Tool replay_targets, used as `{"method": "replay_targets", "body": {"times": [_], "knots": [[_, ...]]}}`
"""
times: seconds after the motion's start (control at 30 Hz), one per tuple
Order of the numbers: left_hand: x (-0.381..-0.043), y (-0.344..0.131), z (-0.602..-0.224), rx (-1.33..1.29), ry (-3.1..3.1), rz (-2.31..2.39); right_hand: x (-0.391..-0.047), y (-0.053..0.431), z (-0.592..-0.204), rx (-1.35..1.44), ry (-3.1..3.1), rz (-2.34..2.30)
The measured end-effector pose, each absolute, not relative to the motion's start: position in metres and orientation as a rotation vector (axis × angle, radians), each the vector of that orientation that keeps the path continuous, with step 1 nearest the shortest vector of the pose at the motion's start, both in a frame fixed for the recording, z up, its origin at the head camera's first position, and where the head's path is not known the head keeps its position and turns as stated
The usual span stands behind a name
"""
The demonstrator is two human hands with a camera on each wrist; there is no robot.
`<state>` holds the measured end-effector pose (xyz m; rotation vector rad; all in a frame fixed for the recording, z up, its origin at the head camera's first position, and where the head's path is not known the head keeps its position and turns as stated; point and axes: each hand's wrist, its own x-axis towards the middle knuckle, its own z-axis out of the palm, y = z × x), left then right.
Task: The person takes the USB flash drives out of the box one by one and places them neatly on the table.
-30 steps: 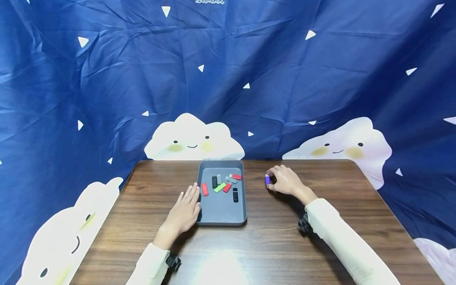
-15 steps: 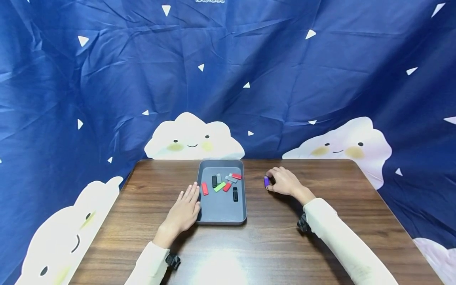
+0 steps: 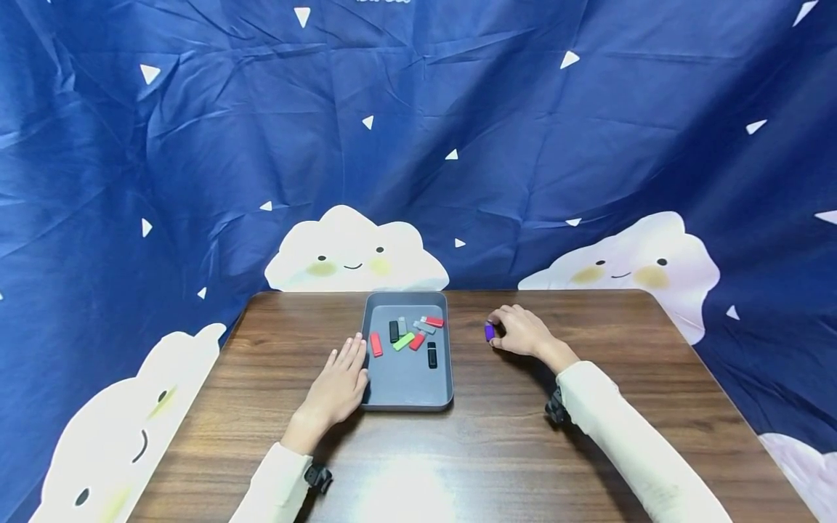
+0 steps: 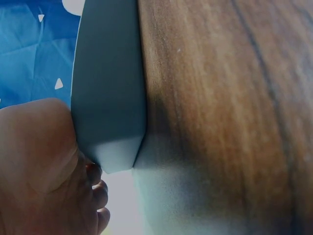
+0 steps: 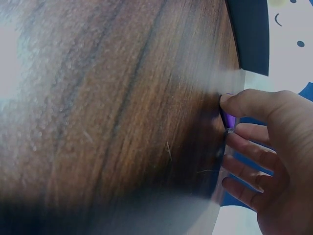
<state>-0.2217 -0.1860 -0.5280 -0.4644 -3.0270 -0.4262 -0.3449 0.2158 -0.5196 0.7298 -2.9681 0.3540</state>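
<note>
At the far left, a blue curtain (image 3: 216,145) printed with smiling clouds hangs behind the brown desk (image 3: 261,385). A white sleeve (image 3: 273,479) with a small black device (image 3: 318,477) at the cuff leads to the left hand (image 3: 335,385), whose fingers lie extended, curled round nothing, against the left wall of a grey tray (image 3: 405,388). In the tray (all in its far and middle parts) lie several small sticks: a red stick (image 3: 375,344) near the left wall, a black stick (image 3: 394,332) with a grey stick (image 3: 402,325) just beside it, then a green stick (image 3: 403,341) set at a slant, a shorter red piece (image 3: 417,341) close to its right end, a second grey stick (image 3: 425,327) and another red one (image 3: 432,322) crowded together behind, and a second black stick (image 3: 431,355) nearer the right wall. Outside the tray, to its right, a purple stick (image 3: 489,333) is pinched between the thumb and fingers of the right hand (image 3: 523,332), low over the desk; whether it touches the wood I cannot tell. The other white sleeve (image 3: 628,436) runs toward the lower right.
</note>
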Motion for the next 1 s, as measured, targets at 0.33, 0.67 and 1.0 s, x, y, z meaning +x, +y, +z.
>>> {"method": "replay_targets", "body": {"times": [0.33,0.67,1.0], "knots": [[-0.224,-0.190,-0.539,-0.500,-2.975,-0.435,-0.343,0.215,-0.518,0.742,-2.956,0.379],[-0.224,-0.190,-0.538,-0.503,-2.976,-0.457,-0.340,0.214,-0.512,0.744,-2.949,0.377],[-0.224,-0.191,-0.540,-0.502,-2.967,-0.447,-0.340,0.214,-0.509,0.757,-2.934,0.393]]}}
